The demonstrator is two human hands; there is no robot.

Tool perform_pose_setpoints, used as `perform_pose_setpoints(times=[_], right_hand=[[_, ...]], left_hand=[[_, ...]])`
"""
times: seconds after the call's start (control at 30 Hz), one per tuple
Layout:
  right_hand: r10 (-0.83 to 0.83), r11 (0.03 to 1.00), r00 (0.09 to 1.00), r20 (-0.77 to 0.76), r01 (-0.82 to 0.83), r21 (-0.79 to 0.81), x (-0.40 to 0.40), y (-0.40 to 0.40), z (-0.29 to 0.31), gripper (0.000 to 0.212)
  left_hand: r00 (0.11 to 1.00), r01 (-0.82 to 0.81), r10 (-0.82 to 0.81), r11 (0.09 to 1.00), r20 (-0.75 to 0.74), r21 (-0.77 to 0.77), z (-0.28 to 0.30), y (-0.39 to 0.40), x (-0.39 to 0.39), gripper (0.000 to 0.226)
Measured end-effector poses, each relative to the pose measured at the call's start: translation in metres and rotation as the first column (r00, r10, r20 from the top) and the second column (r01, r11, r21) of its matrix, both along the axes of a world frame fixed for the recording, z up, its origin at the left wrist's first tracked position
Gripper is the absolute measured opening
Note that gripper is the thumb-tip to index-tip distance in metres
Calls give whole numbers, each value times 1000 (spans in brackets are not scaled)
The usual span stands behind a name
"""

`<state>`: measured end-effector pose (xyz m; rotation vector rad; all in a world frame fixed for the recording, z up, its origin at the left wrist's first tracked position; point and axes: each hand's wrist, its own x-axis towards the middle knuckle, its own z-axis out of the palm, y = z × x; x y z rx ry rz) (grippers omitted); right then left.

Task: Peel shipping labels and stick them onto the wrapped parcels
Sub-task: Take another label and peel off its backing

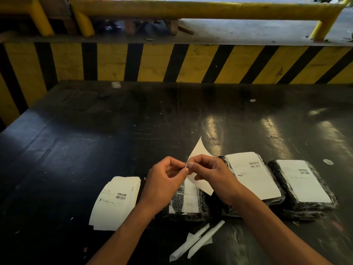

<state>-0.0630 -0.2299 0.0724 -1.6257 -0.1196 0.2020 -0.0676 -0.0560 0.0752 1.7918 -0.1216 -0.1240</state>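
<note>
My left hand (164, 180) and my right hand (212, 173) meet above the table, both pinching one edge of a white label sheet (199, 152) held upright. Below my hands lies a black wrapped parcel (187, 203) with white paper on its top, partly hidden by my wrists. To its right lie two black wrapped parcels, a middle one (252, 176) and a far right one (303, 182), each with a white barcode label on top. A stack of white shipping labels (116, 201) rests at the left.
Two rolled white backing strips (196, 240) lie near the front edge of the dark table (95, 140). A yellow and black striped barrier (172, 62) runs behind the table, with a yellow rail (191, 10) above it. Small paper scraps dot the tabletop.
</note>
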Motion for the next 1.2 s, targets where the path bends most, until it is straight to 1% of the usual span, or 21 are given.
perform_pose_setpoints(times=[0.13,0.33,0.53,0.67,0.87,1.03,1.2], right_hand=[[-8,1000,999,-49,10,24,0,0,-3,18],[-49,987,988,-146,70,145,-1,6,-6,13],[-52,984,987,-155,77,158,-2,6,-10,20],[-26,981,988,-151,54,184,-3,5,-9,18],[-33,982,985,-168,63,180,-3,6,-8,16],[-44,988,989,-142,65,143,-3,7,-10,16],[-10,995,995,-98,19,96,-3,6,-9,22]], left_hand=[[1000,5,-4,1000,-12,19,-5,0,-1,12],[999,-35,34,997,16,73,-10,-3,-4,21],[994,-71,59,988,89,139,-9,-4,-5,22],[994,-61,46,986,99,155,-7,-3,-3,20],[990,-69,47,984,133,163,-6,-4,-4,22],[986,-65,36,981,161,181,-7,-4,-4,25],[993,-29,11,988,116,153,-9,-2,-4,22]])
